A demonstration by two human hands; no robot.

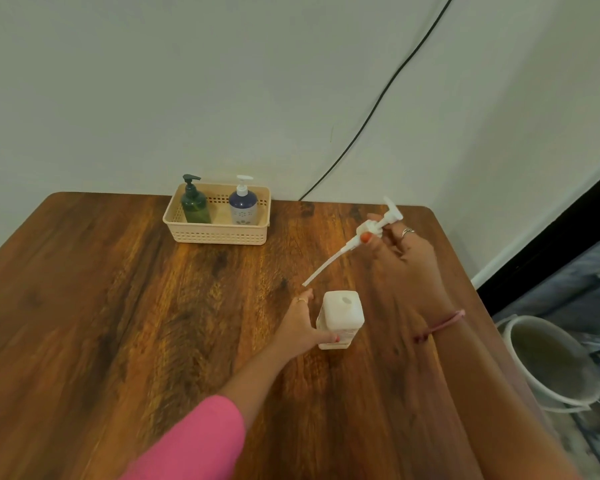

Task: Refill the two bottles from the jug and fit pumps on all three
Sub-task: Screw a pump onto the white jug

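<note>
Pump held above the open jug on the wooden table (118,306).
We see the left hand (300,327) gripping the white jug (340,320), its mouth uncapped, while the right hand (406,258) pinches a white pump (369,233) tilted above it, tube pointing down-left. Both pumped bottles, green bottle (195,206) and blue bottle (243,206), stand in the beige basket (219,235).

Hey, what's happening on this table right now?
A person steadies a white square jug with the left hand and holds a white pump with a long dip tube in the right hand, above its open mouth. A green bottle and a blue-and-white bottle, pumps fitted, stand in a beige basket.
</note>
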